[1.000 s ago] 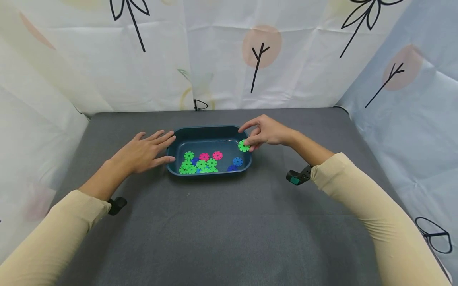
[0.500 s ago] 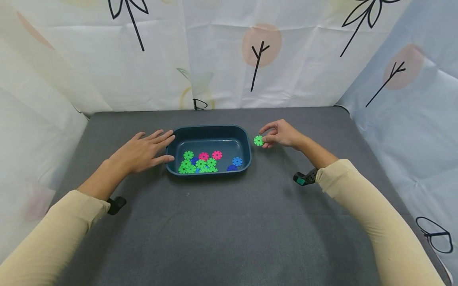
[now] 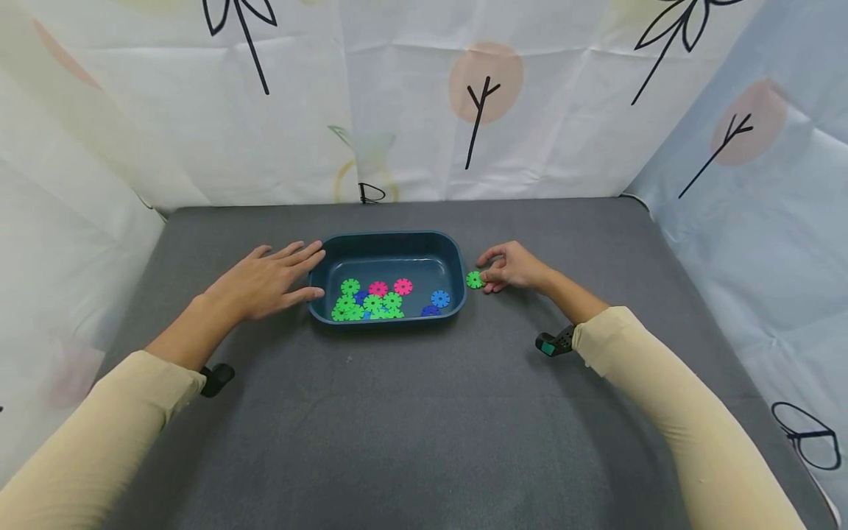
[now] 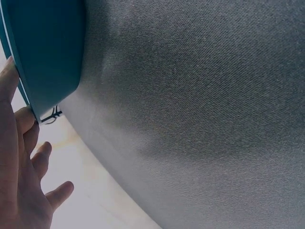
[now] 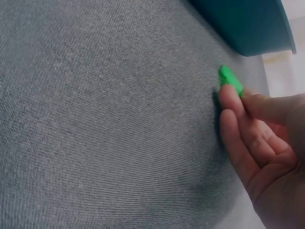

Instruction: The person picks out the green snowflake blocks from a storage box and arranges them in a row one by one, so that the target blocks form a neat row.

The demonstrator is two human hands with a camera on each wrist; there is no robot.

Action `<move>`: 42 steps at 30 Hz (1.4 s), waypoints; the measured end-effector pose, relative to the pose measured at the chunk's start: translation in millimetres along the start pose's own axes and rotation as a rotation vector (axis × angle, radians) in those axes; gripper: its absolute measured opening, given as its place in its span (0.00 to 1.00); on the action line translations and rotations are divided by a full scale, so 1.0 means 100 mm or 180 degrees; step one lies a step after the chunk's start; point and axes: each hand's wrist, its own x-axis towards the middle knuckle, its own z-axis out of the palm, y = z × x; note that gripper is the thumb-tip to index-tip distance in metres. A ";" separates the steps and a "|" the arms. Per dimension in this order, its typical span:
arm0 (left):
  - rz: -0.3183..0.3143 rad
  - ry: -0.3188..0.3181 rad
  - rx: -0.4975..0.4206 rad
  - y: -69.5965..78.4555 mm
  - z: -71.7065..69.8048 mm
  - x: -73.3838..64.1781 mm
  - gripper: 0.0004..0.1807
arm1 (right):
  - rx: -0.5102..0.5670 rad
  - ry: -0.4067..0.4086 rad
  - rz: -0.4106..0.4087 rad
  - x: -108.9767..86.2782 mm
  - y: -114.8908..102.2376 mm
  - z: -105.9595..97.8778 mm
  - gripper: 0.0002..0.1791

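Note:
My right hand (image 3: 513,267) pinches a green notched disc (image 3: 474,280) between thumb and fingers, just right of the dark blue tub (image 3: 391,237). In the right wrist view the green disc (image 5: 230,80) is seen tilted, close to the grey cloth. With its fingers spread, my left hand (image 3: 268,283) touches the tub's left end; in the left wrist view, fingertips (image 4: 25,117) lie at the tub's rim. Inside the tub are several green discs (image 3: 372,302), two pink discs (image 3: 403,286) and some blue discs (image 3: 440,298), mostly heaped at the near left.
Grey cloth (image 3: 397,427) covers the table around the tub. A white patterned curtain (image 3: 411,103) stands along the table's back edge, with more hanging at both sides. Each wrist wears a black band (image 3: 555,342).
Holding the green disc, my right hand has moved from over the tub's right end out to the right, then down towards the cloth beside the tub. My left hand stays put.

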 end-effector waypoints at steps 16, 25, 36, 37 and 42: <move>-0.0010 -0.0009 0.0001 -0.01 0.02 0.01 0.43 | -0.0319 0.0081 0.0109 0.01 -0.01 0.04 0.19; 0.0013 0.0017 0.0025 -0.01 0.01 0.01 0.43 | -0.0699 -0.0001 -0.0082 0.00 -0.16 -0.09 0.18; 0.0006 -0.0026 0.0038 0.00 -0.01 0.01 0.43 | -0.0448 0.0348 -0.0284 0.06 -0.83 -0.16 0.15; 0.0007 -0.0028 0.0041 0.00 -0.01 0.01 0.43 | -0.0428 0.0335 -0.0288 0.07 -0.88 -0.13 0.15; 0.0004 -0.0005 0.0028 0.00 0.00 0.01 0.42 | -0.0317 0.0101 -0.0288 0.15 -1.09 0.07 0.17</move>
